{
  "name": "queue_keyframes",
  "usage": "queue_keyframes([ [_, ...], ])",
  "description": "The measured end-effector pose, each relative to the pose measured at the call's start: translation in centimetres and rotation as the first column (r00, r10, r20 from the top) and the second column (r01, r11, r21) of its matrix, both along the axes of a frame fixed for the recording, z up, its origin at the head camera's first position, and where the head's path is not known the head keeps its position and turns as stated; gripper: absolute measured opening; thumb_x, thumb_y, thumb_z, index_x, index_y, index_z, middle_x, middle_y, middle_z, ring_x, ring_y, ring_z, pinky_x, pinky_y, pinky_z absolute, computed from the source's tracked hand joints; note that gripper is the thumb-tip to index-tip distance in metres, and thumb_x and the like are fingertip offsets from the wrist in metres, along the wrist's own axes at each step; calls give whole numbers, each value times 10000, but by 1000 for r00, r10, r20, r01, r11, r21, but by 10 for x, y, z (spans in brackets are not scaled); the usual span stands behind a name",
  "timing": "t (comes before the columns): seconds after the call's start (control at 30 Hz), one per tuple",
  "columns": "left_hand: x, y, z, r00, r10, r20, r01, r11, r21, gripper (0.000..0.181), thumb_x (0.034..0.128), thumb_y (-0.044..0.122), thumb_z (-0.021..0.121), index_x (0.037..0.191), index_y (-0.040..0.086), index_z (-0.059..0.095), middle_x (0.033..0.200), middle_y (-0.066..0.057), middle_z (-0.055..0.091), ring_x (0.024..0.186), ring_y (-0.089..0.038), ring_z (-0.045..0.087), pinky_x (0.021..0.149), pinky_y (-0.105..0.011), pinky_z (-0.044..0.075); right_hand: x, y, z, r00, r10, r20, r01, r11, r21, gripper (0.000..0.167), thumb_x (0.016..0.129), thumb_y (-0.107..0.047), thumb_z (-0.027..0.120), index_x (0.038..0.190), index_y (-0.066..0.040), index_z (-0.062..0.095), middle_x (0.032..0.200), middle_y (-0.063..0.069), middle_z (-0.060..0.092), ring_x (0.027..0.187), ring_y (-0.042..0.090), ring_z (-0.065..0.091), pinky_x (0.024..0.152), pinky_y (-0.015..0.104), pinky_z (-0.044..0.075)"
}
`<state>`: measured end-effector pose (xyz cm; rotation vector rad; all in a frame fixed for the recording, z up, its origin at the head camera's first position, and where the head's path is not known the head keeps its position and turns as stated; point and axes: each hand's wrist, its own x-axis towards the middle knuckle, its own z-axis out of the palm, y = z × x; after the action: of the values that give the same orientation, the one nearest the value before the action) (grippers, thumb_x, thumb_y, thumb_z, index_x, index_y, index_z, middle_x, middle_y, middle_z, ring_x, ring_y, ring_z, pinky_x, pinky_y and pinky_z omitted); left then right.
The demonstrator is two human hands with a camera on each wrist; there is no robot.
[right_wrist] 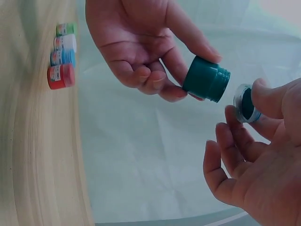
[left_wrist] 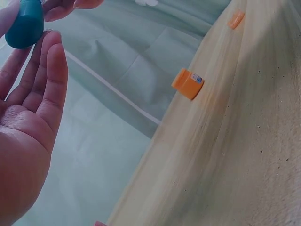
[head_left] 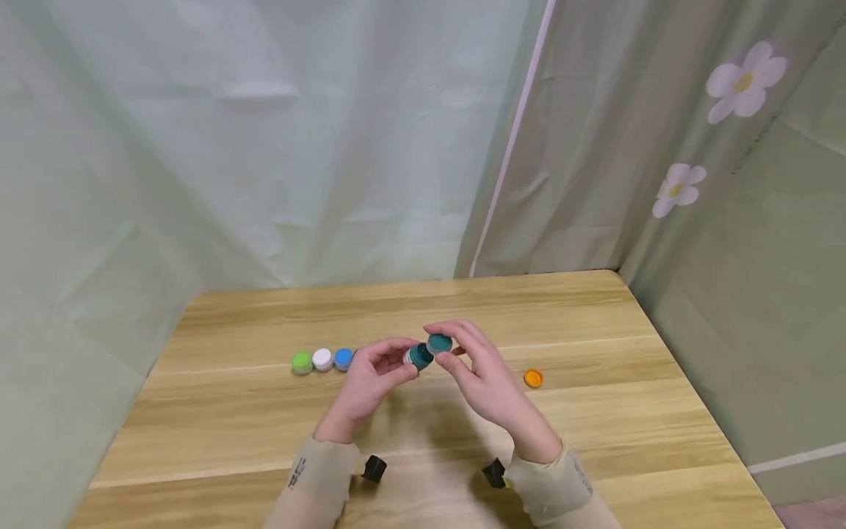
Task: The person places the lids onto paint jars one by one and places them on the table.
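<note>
My left hand [head_left: 369, 380] holds a small teal paint jar [right_wrist: 205, 80] between thumb and fingertips, off the table and tilted toward the right. Its threaded mouth is bare. Facing that mouth, a teal jar lid [right_wrist: 246, 103] is pinched by the thumb and fingers of my right hand [head_left: 487, 378]. In the right wrist view a narrow gap separates lid and jar. Below the hands, an orange paint jar [left_wrist: 188, 84] appears in the left wrist view. An orange lid [head_left: 533, 378] lies on the wooden table, right of my right hand.
Left of my hands, a row of capped paint jars stands on the table [head_left: 218, 426]: green [head_left: 302, 362], white [head_left: 322, 359], blue [head_left: 344, 358] and red [right_wrist: 61, 76]. A pale curtain [head_left: 297, 147] hangs behind the table. Black wrist-worn pieces [head_left: 374, 468] show near both sleeves.
</note>
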<state>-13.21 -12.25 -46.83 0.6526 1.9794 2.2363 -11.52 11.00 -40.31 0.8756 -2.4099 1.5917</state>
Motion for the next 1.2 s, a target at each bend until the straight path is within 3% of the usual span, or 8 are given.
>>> queue_keyframes([
  [0.3, 0, 0, 2, 1000, -19, -10, 19, 1000, 20, 346, 996, 56, 763, 1313, -51, 678, 1184, -69, 725, 1001, -171, 706, 876, -335, 618, 0, -1, 0, 999, -33, 10, 33, 999, 2, 393, 945, -156, 826, 1317, -211, 709, 1233, -84, 650, 1155, 148, 594, 867, 390, 509],
  [0.6, 1, -1, 5, 999, 7, -32, -8, 1000, -15, 368, 966, 47, 794, 1305, -52, 687, 1159, -53, 717, 983, -160, 671, 831, -262, 585, 1, -2, -2, 1000, -17, 7, 17, 999, 37, 371, 1003, -91, 757, 1351, -195, 682, 1309, -78, 648, 1210, 151, 576, 886, 395, 517],
  [0.9, 1, -2, 4, 999, 43, -21, -43, 999, -20, 354, 942, 17, 804, 1272, -35, 688, 1126, -49, 719, 989, -172, 677, 841, -277, 584, 3, -3, 0, 999, -12, -44, 15, 997, 71, 397, 990, -67, 763, 1361, -181, 683, 1344, -74, 662, 1240, 228, 575, 882, 451, 538],
  [1.07, 1, -2, 4, 998, 55, -18, -56, 998, -24, 335, 945, 36, 810, 1250, -36, 693, 1105, -46, 720, 979, -174, 682, 845, -286, 590, 3, -4, 0, 998, -14, -64, 21, 995, 99, 472, 979, -56, 768, 1423, -175, 661, 1395, -44, 659, 1249, 193, 570, 878, 455, 552],
  [1.2, 0, -2, 2, 998, 51, -30, -52, 998, -28, 318, 949, 31, 806, 1241, -41, 701, 1116, -39, 729, 978, -177, 687, 846, -291, 594, 3, -4, -1, 996, -13, -89, 24, 992, 123, 439, 966, -40, 771, 1379, -163, 689, 1380, -40, 677, 1230, 186, 574, 874, 463, 551],
])
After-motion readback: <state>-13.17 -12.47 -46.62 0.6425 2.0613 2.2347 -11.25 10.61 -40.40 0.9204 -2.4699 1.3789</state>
